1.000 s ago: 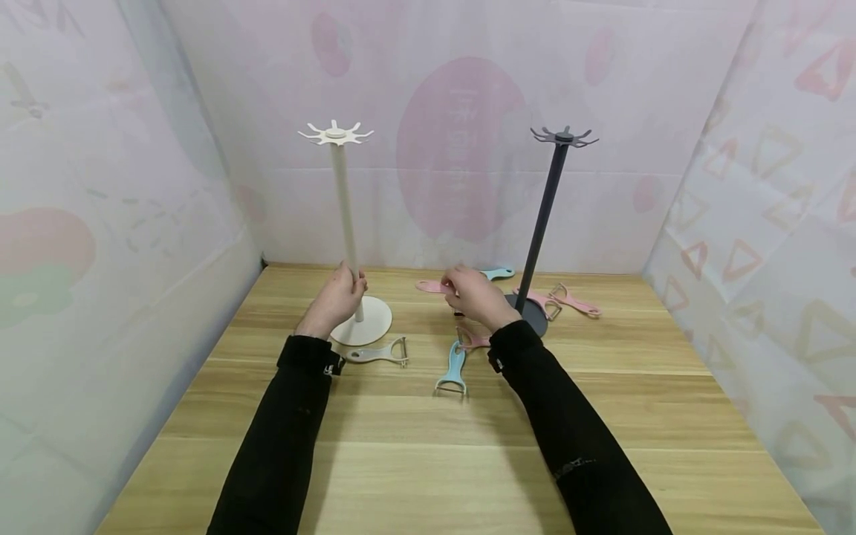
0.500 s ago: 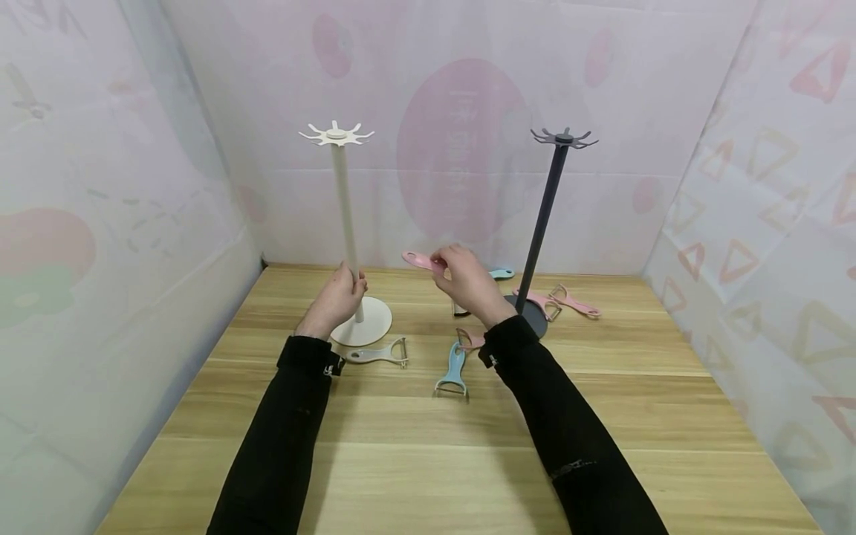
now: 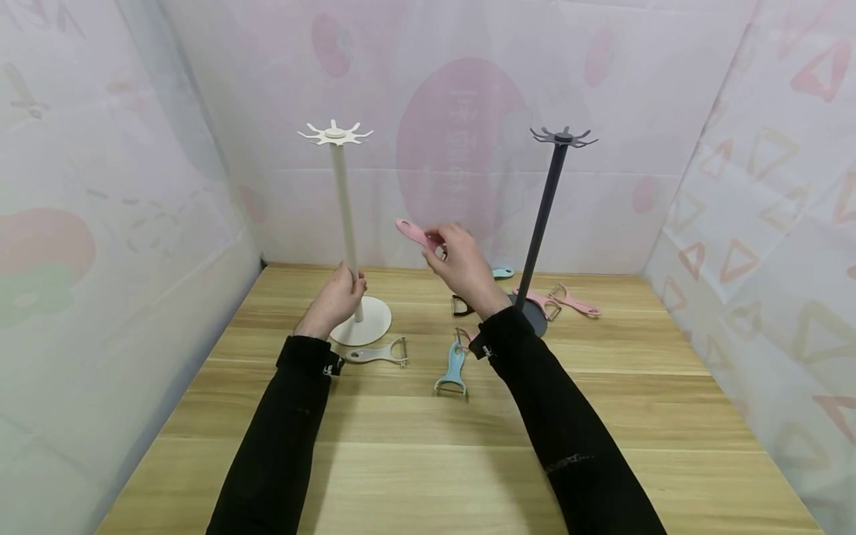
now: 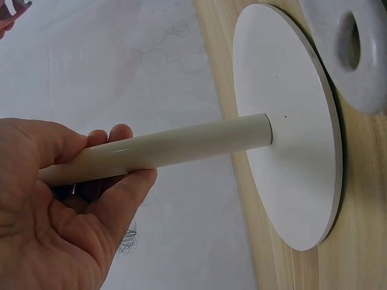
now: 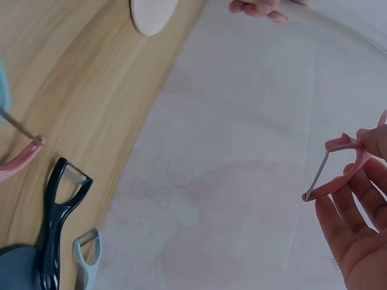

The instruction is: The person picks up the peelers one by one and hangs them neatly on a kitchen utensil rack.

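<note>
My left hand (image 3: 336,297) grips the lower pole of the white stand (image 3: 342,200), just above its round base; in the left wrist view the thumb and fingers curl round the pole (image 4: 199,142). Up in the air between the two stands, my right hand (image 3: 464,265) pinches a pink peeler (image 3: 412,232), its handle end pointing left. The right wrist view shows that peeler's forked head and metal blade (image 5: 317,175) beside the fingers. A grey peeler (image 3: 374,354) lies in front of the white base. The hooks (image 3: 334,134) atop the white stand carry nothing.
A dark grey stand (image 3: 547,215) is at the right, with pink peelers (image 3: 576,302) by its base. A black peeler (image 5: 57,211) and a blue peeler (image 3: 503,273) lie near it. Another blue peeler (image 3: 454,368) lies towards the front, touching a pink one. Fabric walls enclose the table.
My right hand has lifted the pink peeler off the table, upward and slightly left, tilting its handle end up. The black peeler's head has come into sight. The left hand stays on the pole.
</note>
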Demonstrator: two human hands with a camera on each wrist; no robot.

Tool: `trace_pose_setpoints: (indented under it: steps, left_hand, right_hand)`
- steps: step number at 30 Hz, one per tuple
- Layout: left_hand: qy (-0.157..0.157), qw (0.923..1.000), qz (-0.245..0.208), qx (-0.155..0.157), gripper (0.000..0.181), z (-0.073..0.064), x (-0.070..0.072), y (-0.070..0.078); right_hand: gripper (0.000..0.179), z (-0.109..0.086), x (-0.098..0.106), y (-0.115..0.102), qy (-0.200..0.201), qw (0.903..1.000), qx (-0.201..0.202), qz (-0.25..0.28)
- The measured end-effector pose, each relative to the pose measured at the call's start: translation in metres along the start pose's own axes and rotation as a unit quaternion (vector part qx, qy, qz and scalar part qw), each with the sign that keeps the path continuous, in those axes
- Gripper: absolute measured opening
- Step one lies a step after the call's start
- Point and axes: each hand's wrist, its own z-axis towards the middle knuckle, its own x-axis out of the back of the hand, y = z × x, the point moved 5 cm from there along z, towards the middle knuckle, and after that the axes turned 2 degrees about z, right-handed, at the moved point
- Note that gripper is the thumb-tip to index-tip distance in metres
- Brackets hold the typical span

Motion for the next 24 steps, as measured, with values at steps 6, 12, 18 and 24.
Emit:
trace_pose_setpoints:
  steps: [6, 12, 18, 24]
  left_hand:
    - [0.001, 1.0, 0.006, -0.001, 0.027, 0.0, 0.001, 0.0]
    - [0.001, 1.0, -0.006, 0.002, 0.027, -0.001, 0.0, 0.0]
    - [-0.003, 0.9999, -0.009, 0.005, 0.028, -0.001, 0.0, -0.002]
    - [-0.001, 1.0, -0.004, 0.001, 0.027, 0.0, -0.001, -0.001]
  right_hand:
    - [0.033, 0.007, 0.007, -0.013, 0.016, 0.9974, -0.017, 0.069]
    - [0.034, 0.018, 0.011, -0.024, 0.035, 0.9867, -0.033, 0.155]
    - [0.034, 0.025, 0.015, -0.033, 0.043, 0.9753, -0.049, 0.211]
    - [0.033, 0.033, 0.021, -0.047, 0.05, 0.9706, -0.062, 0.227]
